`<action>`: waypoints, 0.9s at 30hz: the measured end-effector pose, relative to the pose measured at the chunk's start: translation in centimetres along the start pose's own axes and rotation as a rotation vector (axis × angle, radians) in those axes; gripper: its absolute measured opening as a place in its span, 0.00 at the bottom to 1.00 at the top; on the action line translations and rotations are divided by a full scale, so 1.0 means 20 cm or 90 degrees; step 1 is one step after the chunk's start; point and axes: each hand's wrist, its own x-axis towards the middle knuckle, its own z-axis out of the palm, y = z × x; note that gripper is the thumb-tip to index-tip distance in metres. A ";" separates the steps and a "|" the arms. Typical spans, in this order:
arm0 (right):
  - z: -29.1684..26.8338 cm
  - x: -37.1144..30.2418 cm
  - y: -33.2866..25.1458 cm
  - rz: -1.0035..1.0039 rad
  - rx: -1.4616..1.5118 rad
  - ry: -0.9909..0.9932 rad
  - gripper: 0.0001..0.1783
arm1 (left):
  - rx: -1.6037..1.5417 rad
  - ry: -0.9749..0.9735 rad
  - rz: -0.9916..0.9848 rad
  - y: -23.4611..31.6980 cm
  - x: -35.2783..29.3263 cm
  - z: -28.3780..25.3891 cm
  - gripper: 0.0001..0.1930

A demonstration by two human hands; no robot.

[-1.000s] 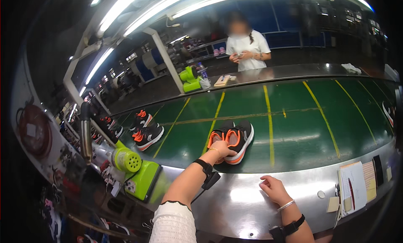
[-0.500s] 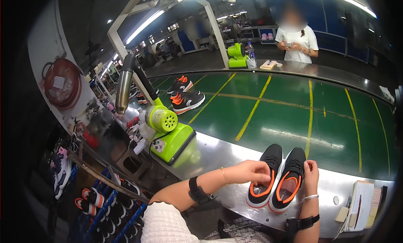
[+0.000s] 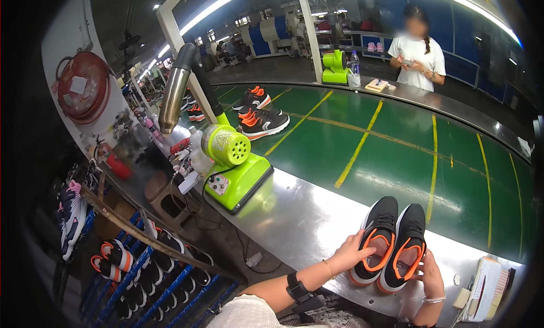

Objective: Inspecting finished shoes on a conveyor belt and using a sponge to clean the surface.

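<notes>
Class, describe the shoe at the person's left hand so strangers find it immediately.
Beside the green belt runs a shiny metal counter, where two black, orange-lined shoes stand together. Yours is the shoe on the left, with the left hand at its opening; the right hand is at its neighbour.

we see our sleeve (image 3: 243,314) cut off at the lower edge, below the left hand (image 3: 347,256); far beyond the right hand (image 3: 432,275), a person's head (image 3: 416,23) is blurred.

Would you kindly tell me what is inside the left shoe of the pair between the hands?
Inside the left shoe, a pinkish insole shows within the orange lining. The left hand covers part of the opening's left edge; the toe end is hidden under the upper.
</notes>
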 end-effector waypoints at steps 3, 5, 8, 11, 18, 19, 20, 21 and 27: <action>0.07 -0.07 0.09 -0.082 -0.047 0.042 0.28 | -0.003 0.023 0.021 0.03 0.00 0.03 0.43; 0.19 -0.11 0.06 -0.139 0.085 0.105 0.29 | -0.059 0.018 0.037 0.04 0.01 0.03 0.42; 0.20 -0.12 0.06 -0.148 0.162 0.148 0.37 | -0.198 0.013 0.057 0.09 0.00 0.05 0.40; 0.25 -0.10 0.07 -0.230 0.208 0.174 0.45 | -0.312 0.021 0.150 0.11 -0.05 0.02 0.43; 0.29 -0.08 0.18 -0.335 0.137 0.216 0.53 | -0.366 0.018 0.245 0.00 -0.02 0.12 0.47; 0.30 -0.08 0.16 -0.326 0.152 0.192 0.51 | -0.366 0.004 0.246 -0.02 -0.01 0.12 0.47; 0.29 -0.08 0.18 -0.326 0.151 0.204 0.51 | -0.363 0.010 0.243 0.00 -0.01 0.10 0.47; 0.27 -0.06 0.22 -0.340 0.060 0.232 0.50 | -0.361 0.019 0.240 0.00 -0.01 0.09 0.46; 0.31 -0.05 0.21 -0.321 0.097 0.231 0.49 | -0.274 0.037 0.276 0.01 0.00 0.06 0.46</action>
